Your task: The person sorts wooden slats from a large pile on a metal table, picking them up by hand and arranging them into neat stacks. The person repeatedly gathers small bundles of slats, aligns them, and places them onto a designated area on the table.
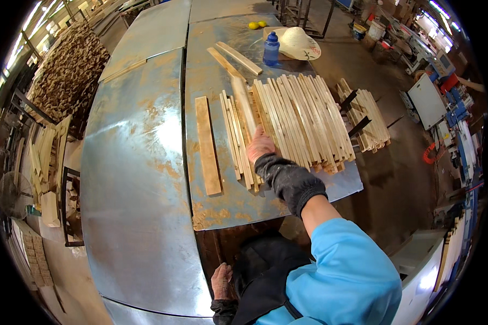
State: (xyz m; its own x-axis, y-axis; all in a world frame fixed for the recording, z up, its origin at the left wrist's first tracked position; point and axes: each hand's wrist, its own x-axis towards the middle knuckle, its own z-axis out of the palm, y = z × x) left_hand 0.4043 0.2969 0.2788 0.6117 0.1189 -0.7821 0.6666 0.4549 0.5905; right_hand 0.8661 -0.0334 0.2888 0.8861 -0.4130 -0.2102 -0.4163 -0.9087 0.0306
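Note:
My right hand [261,144], at the end of a dark sleeve cover, is closed on the near end of a wooden board [244,104]. The board is a little blurred and tilts over a row of pale wooden strips [303,119] laid side by side on the metal table [228,208]. Left of it lie several narrower strips [234,135] and one separate flat board [207,146]. Two more loose pieces [238,58] lie beyond its far end. Low beside my body, my left hand [222,281] has its fingers curled; whether anything is in them is hidden.
At the table's far right stand a blue bottle [271,49] and a straw hat [298,43], near two yellow fruits [257,25]. A second metal table [135,206] adjoins on the left. More strips [368,119] rest on a rack past the right edge.

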